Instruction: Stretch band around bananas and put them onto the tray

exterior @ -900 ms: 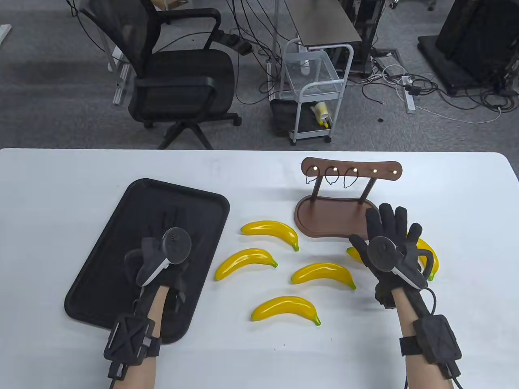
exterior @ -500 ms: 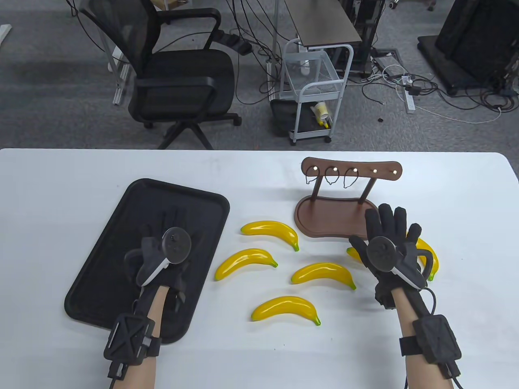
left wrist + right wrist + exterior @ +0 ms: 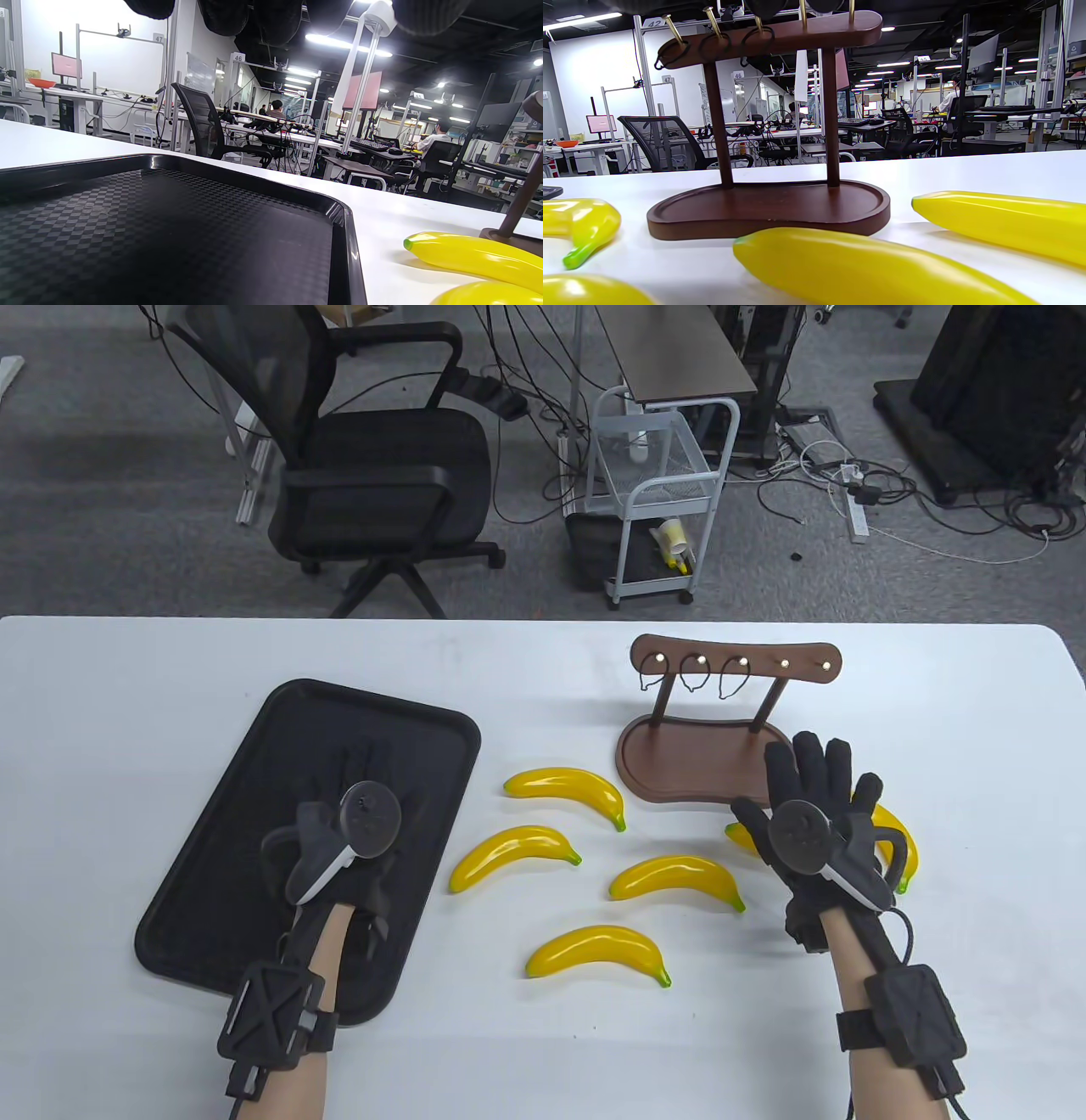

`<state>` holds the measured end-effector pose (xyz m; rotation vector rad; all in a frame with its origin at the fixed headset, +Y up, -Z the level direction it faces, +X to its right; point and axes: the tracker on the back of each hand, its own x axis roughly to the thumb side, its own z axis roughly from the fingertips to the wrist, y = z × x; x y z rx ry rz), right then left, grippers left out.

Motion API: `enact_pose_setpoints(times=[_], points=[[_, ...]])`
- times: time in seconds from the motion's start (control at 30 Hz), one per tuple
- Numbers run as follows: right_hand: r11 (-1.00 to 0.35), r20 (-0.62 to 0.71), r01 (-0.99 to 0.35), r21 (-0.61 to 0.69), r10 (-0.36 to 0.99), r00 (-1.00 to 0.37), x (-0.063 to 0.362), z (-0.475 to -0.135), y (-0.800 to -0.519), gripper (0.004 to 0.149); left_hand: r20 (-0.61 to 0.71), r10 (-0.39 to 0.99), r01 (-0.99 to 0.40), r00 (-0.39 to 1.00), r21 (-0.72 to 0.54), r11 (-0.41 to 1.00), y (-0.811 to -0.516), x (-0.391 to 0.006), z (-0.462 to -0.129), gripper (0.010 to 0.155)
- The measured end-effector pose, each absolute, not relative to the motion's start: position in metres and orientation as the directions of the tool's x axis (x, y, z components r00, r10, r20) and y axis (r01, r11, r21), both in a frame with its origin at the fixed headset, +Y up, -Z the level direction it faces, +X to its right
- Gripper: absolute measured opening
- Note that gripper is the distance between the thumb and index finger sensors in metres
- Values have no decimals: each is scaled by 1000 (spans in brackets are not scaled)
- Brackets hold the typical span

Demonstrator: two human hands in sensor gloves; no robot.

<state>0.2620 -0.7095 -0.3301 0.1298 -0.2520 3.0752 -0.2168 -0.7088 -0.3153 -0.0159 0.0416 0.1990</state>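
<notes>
Several yellow bananas lie loose on the white table, among them one (image 3: 567,786) nearest the tray, one (image 3: 674,878) in the middle and one (image 3: 594,950) at the front. The black tray (image 3: 254,780) sits on the left, and my left hand (image 3: 366,768) rests flat on it with straight fingers. My right hand (image 3: 819,780) lies with spread fingers over two bananas (image 3: 901,841) beside the wooden stand (image 3: 679,759). Three black bands (image 3: 693,673) hang from the stand's brass pegs. In the right wrist view a banana (image 3: 865,267) lies close in front of the stand (image 3: 768,207).
The stand's two right pegs (image 3: 806,665) carry nothing. Beyond the table's far edge stand an office chair (image 3: 373,475) and a small white cart (image 3: 657,492). In the left wrist view the tray's rim (image 3: 343,220) lies just left of a banana (image 3: 466,254).
</notes>
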Motion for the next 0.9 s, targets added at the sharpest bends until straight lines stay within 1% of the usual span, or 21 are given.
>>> enact_pose_setpoints(times=[0.33, 0.47, 0.63, 0.73, 0.8, 0.9], points=[[-984, 95, -65, -163, 50, -994, 260, -331, -710, 79, -40, 203, -204, 978, -8, 979, -709, -217, -316, 69], [-983, 97, -94, -158, 79, -992, 258, -332, -711, 79, -34, 213, -213, 977, -10, 977, -709, -216, -316, 69], [-978, 101, -126, -164, 111, -989, 254, -333, -712, 79, -7, 261, -261, 965, -15, 965, -705, -213, -315, 69], [-972, 103, -169, -165, 153, -983, 253, -335, -711, 79, 13, 305, -305, 952, -23, 952, -703, -211, -314, 69], [-960, 107, -233, -154, 218, -970, 253, -337, -709, 79, 28, 334, -333, 942, -28, 943, -701, -209, -314, 69], [-950, 109, -281, -139, 267, -958, 252, -340, -707, 79, 56, 376, -374, 925, -43, 927, -700, -205, -313, 69]])
